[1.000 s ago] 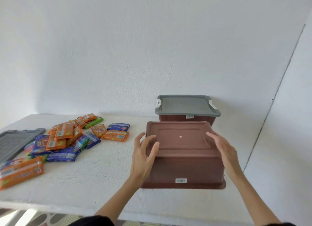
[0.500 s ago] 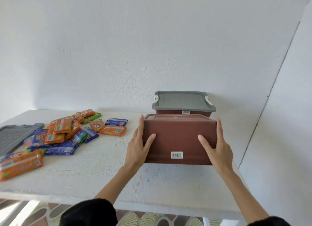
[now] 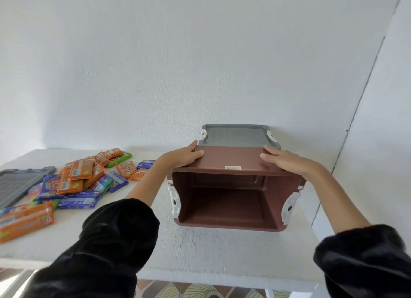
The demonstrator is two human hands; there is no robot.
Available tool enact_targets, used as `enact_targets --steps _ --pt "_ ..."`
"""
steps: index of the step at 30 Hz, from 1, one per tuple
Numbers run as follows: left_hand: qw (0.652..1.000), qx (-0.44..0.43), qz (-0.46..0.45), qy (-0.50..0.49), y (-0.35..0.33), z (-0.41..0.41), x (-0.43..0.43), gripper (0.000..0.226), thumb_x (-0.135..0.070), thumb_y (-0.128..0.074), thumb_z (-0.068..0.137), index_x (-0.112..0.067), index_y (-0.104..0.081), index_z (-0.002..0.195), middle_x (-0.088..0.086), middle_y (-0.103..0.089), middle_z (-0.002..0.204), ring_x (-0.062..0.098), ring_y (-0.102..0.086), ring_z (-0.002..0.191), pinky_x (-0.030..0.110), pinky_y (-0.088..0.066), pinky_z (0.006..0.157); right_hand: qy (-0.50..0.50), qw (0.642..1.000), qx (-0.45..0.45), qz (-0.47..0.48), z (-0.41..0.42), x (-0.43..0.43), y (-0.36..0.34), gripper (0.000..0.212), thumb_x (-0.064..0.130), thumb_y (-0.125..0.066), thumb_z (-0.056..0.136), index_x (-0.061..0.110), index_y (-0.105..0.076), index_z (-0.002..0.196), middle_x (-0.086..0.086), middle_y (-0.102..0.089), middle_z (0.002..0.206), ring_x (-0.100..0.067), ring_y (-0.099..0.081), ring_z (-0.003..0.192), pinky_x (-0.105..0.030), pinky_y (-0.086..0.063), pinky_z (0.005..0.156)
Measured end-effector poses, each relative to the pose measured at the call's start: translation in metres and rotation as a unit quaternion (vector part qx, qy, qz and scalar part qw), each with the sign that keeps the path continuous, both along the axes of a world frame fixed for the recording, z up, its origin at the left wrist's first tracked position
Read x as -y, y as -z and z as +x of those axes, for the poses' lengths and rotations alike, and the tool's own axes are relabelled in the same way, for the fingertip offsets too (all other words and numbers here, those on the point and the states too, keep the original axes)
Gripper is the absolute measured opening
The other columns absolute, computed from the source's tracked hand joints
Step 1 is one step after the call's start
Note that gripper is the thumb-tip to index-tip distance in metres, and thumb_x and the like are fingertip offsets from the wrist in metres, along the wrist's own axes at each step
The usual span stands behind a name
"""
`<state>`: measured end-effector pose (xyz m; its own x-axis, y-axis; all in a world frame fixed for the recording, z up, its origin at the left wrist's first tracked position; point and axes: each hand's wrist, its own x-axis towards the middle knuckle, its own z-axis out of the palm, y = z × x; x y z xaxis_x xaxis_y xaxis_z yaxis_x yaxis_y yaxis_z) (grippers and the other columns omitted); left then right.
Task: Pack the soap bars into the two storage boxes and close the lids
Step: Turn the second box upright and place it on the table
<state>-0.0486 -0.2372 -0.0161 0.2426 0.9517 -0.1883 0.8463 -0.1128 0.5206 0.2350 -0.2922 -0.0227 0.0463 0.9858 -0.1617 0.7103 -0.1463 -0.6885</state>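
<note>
I hold a brown storage box (image 3: 229,159) above the white table, tipped so its empty inside faces me. White latches show at its left and right rim. My left hand (image 3: 184,156) grips its left end and my right hand (image 3: 287,160) grips its right end. Behind it stands a second brown box, mostly hidden, with a grey lid (image 3: 235,134) closed on it. A heap of soap bars (image 3: 84,179) in orange, blue and green wrappers lies on the table at the left. A loose grey lid (image 3: 20,182) lies at the far left edge.
The white table (image 3: 200,248) ends close in front of me, with patterned floor below. A white wall rises behind the boxes and another wall closes in on the right.
The brown box was upside down on the table. Both hands lifted it and rolled it toward me, so its open side now faces me.
</note>
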Motion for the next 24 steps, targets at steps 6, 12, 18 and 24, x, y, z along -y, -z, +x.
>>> enact_targets --steps 6,12,18,24 --pt "0.954 0.195 0.19 -0.125 0.01 -0.002 0.025 0.044 -0.042 -0.031 0.099 -0.018 -0.063 0.119 0.009 -0.061 0.122 0.025 -0.053 0.11 0.029 -0.035 0.086 0.126 0.962 -0.118 0.213 -0.005 0.025 0.019 0.061 0.068 -0.03 0.083 0.037 -0.047 0.133 -0.001 -0.051 0.138 -0.021 -0.042 0.13 -0.03 -0.028 0.103" --pt "0.828 0.312 0.457 -0.092 0.063 0.004 0.047 0.049 -0.045 -0.036 0.092 -0.023 -0.046 0.134 -0.002 -0.05 0.132 -0.014 -0.043 0.114 0.007 -0.034 0.091 0.158 0.869 -0.027 0.468 -0.034 0.047 0.093 0.086 0.058 -0.056 0.078 0.044 -0.001 0.144 -0.005 -0.024 0.154 -0.011 -0.04 0.128 -0.032 -0.044 0.096" --pt "0.865 0.156 0.466 -0.099 0.136 0.008 0.055 0.093 -0.042 -0.061 0.082 -0.039 0.006 0.146 0.013 -0.013 0.15 0.032 -0.055 0.114 0.024 -0.055 0.051 0.16 0.878 0.05 0.448 -0.033 0.035 0.134 0.091 0.044 -0.061 0.076 0.036 -0.002 0.145 -0.019 -0.024 0.151 -0.034 -0.055 0.118 -0.034 -0.056 0.072" --pt "0.877 0.096 0.455 -0.119 0.123 0.006 0.049 0.099 -0.04 -0.069 0.078 -0.033 0.003 0.146 0.02 -0.019 0.152 0.031 -0.064 0.094 0.019 -0.047 0.042 0.183 0.87 0.072 0.452 -0.031 0.033 0.116 0.09 0.034 -0.072 0.076 0.024 -0.017 0.147 -0.019 -0.043 0.139 -0.033 -0.062 0.105 -0.037 -0.056 0.075"
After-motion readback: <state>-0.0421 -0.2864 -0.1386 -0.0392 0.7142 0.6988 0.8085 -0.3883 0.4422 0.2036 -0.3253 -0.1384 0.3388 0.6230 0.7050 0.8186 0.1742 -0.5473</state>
